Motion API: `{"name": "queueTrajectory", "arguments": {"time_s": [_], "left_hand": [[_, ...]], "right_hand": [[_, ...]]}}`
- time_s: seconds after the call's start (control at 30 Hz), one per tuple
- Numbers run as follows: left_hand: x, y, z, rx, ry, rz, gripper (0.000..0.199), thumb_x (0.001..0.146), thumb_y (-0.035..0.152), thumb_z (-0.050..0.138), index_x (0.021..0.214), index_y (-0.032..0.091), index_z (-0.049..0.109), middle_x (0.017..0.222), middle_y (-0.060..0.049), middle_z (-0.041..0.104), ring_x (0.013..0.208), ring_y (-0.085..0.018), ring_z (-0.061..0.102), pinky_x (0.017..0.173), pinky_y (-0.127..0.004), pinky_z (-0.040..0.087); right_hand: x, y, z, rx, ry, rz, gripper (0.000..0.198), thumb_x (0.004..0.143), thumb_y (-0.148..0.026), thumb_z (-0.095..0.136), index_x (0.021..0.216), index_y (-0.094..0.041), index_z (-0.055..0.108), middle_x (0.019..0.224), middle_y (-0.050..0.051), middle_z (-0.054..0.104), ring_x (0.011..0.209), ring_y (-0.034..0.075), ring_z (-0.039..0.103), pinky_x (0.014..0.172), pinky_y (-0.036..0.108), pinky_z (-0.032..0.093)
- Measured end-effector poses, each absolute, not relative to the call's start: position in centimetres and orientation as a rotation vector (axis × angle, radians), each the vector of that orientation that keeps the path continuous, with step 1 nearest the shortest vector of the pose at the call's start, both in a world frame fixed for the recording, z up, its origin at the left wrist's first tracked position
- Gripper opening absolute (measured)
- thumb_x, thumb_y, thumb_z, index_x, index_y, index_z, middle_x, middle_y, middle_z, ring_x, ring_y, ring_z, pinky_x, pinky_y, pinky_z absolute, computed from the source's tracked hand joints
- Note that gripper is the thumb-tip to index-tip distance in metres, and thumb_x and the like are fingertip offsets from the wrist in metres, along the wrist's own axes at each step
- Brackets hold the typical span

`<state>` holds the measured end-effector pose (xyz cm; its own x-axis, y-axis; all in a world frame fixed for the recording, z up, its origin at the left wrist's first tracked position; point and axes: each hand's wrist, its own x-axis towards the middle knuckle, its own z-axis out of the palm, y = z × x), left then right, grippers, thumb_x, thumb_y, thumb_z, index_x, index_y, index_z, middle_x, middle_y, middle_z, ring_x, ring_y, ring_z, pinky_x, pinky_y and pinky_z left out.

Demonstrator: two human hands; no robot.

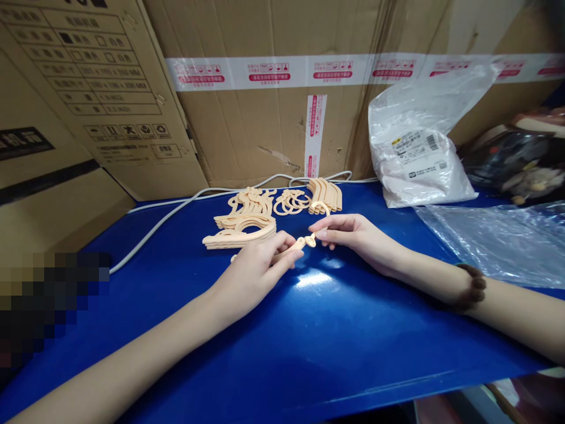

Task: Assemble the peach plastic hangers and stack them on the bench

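My left hand (269, 260) is closed around a beige plastic hanger arm (301, 243), whose round end points right beyond the fingertips. In my right hand (351, 231), thumb and fingers pinch a beige hanger hook (322, 206). The curve of the hook rises above the fingers, and its flat round base (311, 241) is at the end of the hanger arm; I cannot tell whether the two are joined. Just behind my left hand lies a stack of long beige hanger pieces (233, 239). Farther back are curved pieces (253, 202), hooks (291, 203) and a row of arched pieces (325, 196).
Cardboard boxes (260, 129) wall in the back and left of the blue table (282, 353). A white cable (170, 210) runs along the back. At right are a white plastic package (417, 156) and clear plastic wrap (498, 244).
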<state>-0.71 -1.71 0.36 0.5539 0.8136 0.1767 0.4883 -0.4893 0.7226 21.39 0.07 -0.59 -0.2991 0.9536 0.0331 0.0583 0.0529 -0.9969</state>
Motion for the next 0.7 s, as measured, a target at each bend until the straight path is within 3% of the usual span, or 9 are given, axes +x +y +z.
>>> {"name": "queueTrajectory", "arguments": {"time_s": [0.33,0.7], "left_hand": [[-0.98,-1.76,0.51,2.341,0.969,0.600,0.026,0.100,0.037,0.037,0.101,0.020,0.057,0.078,0.002,0.061,0.070,-0.013,0.058,0.067,-0.027,0.042],[-0.98,-1.86,0.27,2.460,0.882,0.679,0.015,0.099,0.029,0.041,0.092,0.020,0.051,0.080,0.002,0.059,0.073,-0.012,0.059,0.066,-0.025,0.042]], "right_hand": [[21.60,0.17,-0.44,-1.045,-1.555,1.450,0.027,0.072,-0.036,0.077,0.094,-0.021,0.076,0.086,0.002,0.072,0.070,0.010,0.057,0.069,0.026,0.044],[21.49,0.04,-0.35,-1.005,-1.558,1.483,0.023,0.070,-0.034,0.078,0.090,-0.021,0.077,0.081,0.001,0.072,0.067,0.010,0.056,0.070,0.026,0.045]]}}
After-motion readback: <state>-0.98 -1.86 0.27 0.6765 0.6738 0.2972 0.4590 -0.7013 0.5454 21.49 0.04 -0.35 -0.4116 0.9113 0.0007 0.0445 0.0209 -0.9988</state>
